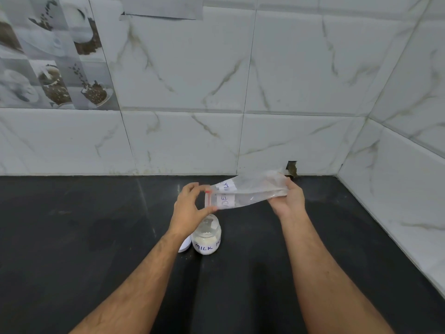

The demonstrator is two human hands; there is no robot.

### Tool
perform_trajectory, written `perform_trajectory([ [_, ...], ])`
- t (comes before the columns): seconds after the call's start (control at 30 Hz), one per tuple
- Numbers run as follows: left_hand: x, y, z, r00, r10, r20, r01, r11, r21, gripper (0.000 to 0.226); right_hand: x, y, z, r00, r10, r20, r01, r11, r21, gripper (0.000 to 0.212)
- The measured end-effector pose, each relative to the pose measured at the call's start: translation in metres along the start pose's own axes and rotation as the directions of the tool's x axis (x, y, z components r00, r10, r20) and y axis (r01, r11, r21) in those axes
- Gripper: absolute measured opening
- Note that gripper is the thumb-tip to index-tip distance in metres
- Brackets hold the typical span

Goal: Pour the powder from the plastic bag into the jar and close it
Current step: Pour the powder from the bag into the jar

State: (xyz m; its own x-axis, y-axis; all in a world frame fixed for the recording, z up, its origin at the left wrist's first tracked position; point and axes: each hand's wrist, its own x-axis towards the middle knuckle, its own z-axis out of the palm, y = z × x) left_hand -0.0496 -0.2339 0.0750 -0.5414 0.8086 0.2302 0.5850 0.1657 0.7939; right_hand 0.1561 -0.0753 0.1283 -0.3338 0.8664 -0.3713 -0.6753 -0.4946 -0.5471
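Note:
A clear plastic bag with white labels and a red zip strip is held sideways above the counter. My left hand pinches its mouth end, directly over the jar. My right hand grips its far, bottom end, raised slightly higher. The bag looks nearly transparent, with little powder visible inside. Below stands a small open glass jar with white powder in it and a label reading "MILK". A white lid lies flat on the counter just left of the jar, partly hidden by my left wrist.
The black countertop runs to a white marble-tile wall behind and to a tiled side wall at the right. A small dark gap sits at the wall base behind the bag.

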Motion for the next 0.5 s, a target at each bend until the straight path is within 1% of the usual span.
perform_trajectory([
  [0.07,0.007,0.009,-0.006,0.997,0.056,-0.049,-0.053,0.997,0.051,0.036,0.005,-0.002,-0.003,0.999,0.041,-0.024,-0.040,0.999,0.027,0.034],
  [0.1,0.011,0.015,-0.008,0.996,0.073,-0.057,-0.070,0.996,0.053,0.028,0.007,-0.003,-0.005,0.997,0.062,-0.040,-0.060,0.997,0.041,0.035],
  [0.17,0.022,0.029,-0.014,0.990,0.119,-0.073,-0.117,0.993,0.024,0.020,0.007,-0.006,-0.007,0.994,0.079,-0.075,-0.077,0.997,0.020,0.033],
  [0.23,0.034,0.044,-0.021,0.982,0.169,-0.083,-0.170,0.986,0.004,0.021,0.010,-0.010,-0.010,0.990,0.056,-0.128,-0.073,0.989,-0.127,0.035],
  [0.27,0.040,0.052,-0.022,0.983,0.165,-0.074,-0.166,0.986,-0.005,0.019,0.011,-0.011,-0.012,0.986,0.015,-0.168,-0.060,0.963,-0.262,0.036],
  [0.3,0.046,0.059,-0.023,0.987,0.150,-0.054,-0.152,0.988,-0.025,0.014,0.012,-0.013,-0.015,0.977,-0.061,-0.205,-0.029,0.912,-0.409,0.037],
  [0.33,0.051,0.067,-0.025,0.991,0.134,-0.026,-0.135,0.990,-0.047,0.010,0.013,-0.013,-0.016,0.958,-0.179,-0.223,0.030,0.838,-0.544,0.039],
  [0.37,0.056,0.074,-0.025,0.991,0.132,-0.009,-0.132,0.989,-0.062,0.010,0.014,-0.013,-0.016,0.927,-0.312,-0.207,0.108,0.753,-0.649,0.042],
  [0.4,0.062,0.080,-0.026,0.990,0.139,0.006,-0.139,0.988,-0.069,0.011,0.014,-0.013,-0.016,0.893,-0.424,-0.153,0.189,0.660,-0.727,0.042],
  [0.43,0.067,0.085,-0.027,0.988,0.151,0.022,-0.150,0.987,-0.065,0.011,0.011,-0.014,-0.013,0.864,-0.500,-0.064,0.266,0.559,-0.785,0.046],
  [0.47,0.071,0.091,-0.030,0.986,0.162,0.043,-0.160,0.985,-0.057,0.012,0.007,-0.016,-0.008,0.852,-0.522,0.049,0.328,0.457,-0.827,0.052],
  [0.5,0.076,0.096,-0.032,0.982,0.173,0.070,-0.170,0.985,-0.040,0.014,0.004,-0.018,-0.003,0.851,-0.497,0.169,0.387,0.376,-0.842,0.054],
])
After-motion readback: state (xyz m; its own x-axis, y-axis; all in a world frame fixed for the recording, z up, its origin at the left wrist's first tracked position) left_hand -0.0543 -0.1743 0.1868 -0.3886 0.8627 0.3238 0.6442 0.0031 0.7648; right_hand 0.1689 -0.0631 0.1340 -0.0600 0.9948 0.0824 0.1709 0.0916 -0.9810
